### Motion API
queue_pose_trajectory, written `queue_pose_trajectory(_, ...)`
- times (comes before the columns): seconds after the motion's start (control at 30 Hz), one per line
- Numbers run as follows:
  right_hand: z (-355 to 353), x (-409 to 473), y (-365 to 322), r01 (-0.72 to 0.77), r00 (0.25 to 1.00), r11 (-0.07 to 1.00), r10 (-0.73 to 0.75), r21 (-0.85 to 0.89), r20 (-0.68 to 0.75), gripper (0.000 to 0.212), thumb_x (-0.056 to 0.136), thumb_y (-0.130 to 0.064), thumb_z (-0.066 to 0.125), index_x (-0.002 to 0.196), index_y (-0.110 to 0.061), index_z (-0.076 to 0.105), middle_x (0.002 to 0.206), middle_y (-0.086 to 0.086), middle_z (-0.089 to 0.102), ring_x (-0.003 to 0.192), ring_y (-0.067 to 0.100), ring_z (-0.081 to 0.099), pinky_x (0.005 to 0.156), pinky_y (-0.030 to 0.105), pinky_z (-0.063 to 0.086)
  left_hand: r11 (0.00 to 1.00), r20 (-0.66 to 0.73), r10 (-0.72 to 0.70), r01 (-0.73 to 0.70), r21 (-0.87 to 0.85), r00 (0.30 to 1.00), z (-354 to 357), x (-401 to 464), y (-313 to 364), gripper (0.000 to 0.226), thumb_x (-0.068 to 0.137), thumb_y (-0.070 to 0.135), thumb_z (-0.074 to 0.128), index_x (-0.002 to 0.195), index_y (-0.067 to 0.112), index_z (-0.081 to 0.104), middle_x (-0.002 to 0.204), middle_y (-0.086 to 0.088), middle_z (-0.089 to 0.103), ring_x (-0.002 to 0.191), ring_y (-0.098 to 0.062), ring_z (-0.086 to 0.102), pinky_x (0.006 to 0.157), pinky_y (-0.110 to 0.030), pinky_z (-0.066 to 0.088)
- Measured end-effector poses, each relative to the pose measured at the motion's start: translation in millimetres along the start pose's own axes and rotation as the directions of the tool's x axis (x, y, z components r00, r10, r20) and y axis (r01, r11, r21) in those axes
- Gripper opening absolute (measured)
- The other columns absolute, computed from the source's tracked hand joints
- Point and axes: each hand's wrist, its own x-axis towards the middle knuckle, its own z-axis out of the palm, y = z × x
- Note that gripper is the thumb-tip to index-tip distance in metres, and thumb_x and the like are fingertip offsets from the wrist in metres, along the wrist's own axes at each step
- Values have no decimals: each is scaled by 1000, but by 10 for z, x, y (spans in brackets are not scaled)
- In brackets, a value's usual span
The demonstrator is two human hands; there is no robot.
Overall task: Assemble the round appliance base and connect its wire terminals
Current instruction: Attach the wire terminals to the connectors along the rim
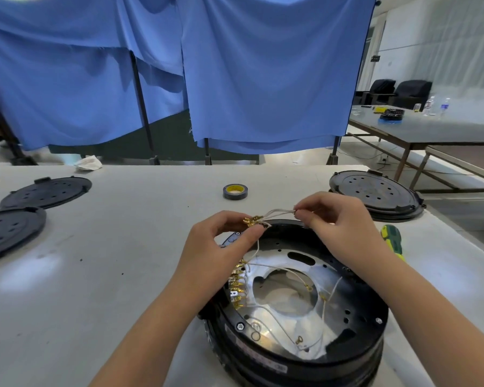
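White table (109,275) | 1 open base (299,356) | 3 black covers (46,191) | both hands pinch wires (280,212): left hand (215,247), right hand (336,219)

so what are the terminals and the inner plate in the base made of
Terminals: likely brass or brass-plated metal, shiny gold colour with bright glints. Inner plate: looks like bare aluminium or steel, silvery with blurred reflections. Base rim: matte black, probably plastic.
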Motion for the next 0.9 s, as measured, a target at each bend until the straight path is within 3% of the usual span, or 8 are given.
queue_pose_trajectory(0.1, 1, -19, 19, 12, 1000, 999, -12, 34, 3, 20, 83, -7, 69, 80, -27, 71, 74, -12, 71, 70, 7, 67, 72, 20, 53, 997, -19, -42, 40, -68, 999, 1, 6, 9, 15, 75, 21, 80, 86, 29, 72, 81, 16, 74, 82, 1, 69, 77, -12, 52)
queue_pose_trajectory(0.27, 17, -56, 35, 8, 999, 997, -11, 77, 39, 21, 83, -6, 69, 80, -26, 70, 73, -11, 71, 68, 7, 69, 68, 15, 52, 968, -19, -146, 139, -207, 989, 13, 10, 35, 17, 76, 9, 78, 86, 22, 73, 77, 5, 76, 75, -7, 72, 67, -15, 55)
queue_pose_trajectory(0.63, 0, -71, -18, -105, 986, 979, 80, 174, 143, 13, 83, -7, 69, 80, -19, 71, 76, 3, 73, 60, 12, 66, 66, 22, 57, 948, -25, -196, 182, -262, 980, 54, -2, 43, 6, 81, 16, 75, 85, 17, 69, 75, 6, 75, 70, -6, 71, 59, -9, 50)
queue_pose_trajectory(0.9, 8, -51, 21, -224, 942, 951, 154, 215, 299, 10, 84, -4, 66, 83, -13, 69, 77, 7, 73, 68, 16, 71, 64, 20, 56, 928, -18, -219, 203, -312, 976, 32, 2, 48, 9, 81, 12, 74, 89, 13, 70, 74, 2, 76, 72, -7, 73, 59, -9, 50)
